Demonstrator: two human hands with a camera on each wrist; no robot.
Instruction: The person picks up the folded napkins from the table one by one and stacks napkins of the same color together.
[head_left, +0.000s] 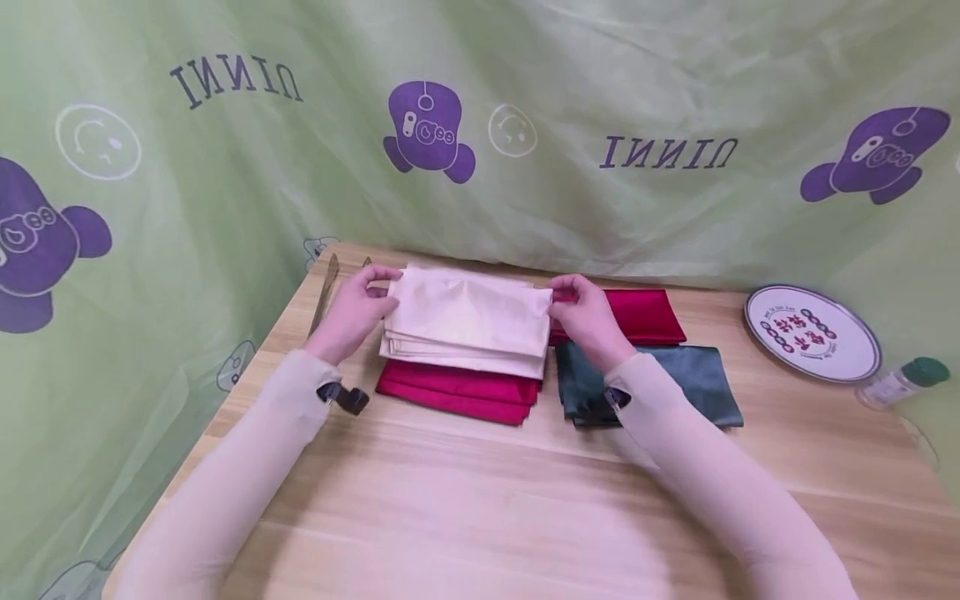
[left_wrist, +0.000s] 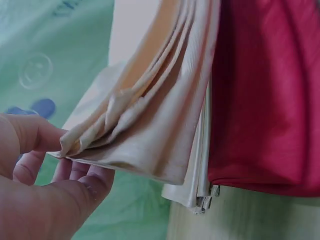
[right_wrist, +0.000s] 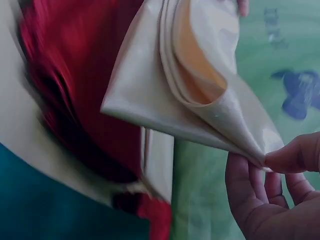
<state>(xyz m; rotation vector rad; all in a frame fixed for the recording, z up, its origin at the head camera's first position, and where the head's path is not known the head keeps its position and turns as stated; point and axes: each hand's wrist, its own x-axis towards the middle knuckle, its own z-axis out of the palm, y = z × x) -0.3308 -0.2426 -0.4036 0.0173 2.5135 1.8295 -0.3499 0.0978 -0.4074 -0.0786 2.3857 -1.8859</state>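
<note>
A folded cream satin cloth [head_left: 471, 312] is stretched between both hands in the head view. My left hand [head_left: 358, 307] pinches its left corner, and my right hand [head_left: 587, 315] pinches the right one. Several loose layers of the cloth [left_wrist: 160, 135] sag apart near the left fingers. In the right wrist view, thumb and fingertips hold a pointed corner of the cloth [right_wrist: 240, 120]. More folded cream cloth [head_left: 480, 363] lies under it, its count hidden. Folded magenta-red cloths [head_left: 453, 393] stick out at the front of that pile.
Right of the pile lie a dark red folded cloth [head_left: 647, 317] and a dark green one [head_left: 697, 383]. Farther right are a white patterned plate [head_left: 813, 333] and a green-capped bottle [head_left: 903, 382]. A thin long object [head_left: 327, 287] lies at the wooden table's [head_left: 465, 508] left edge. Printed green curtains [head_left: 555, 208] hang behind.
</note>
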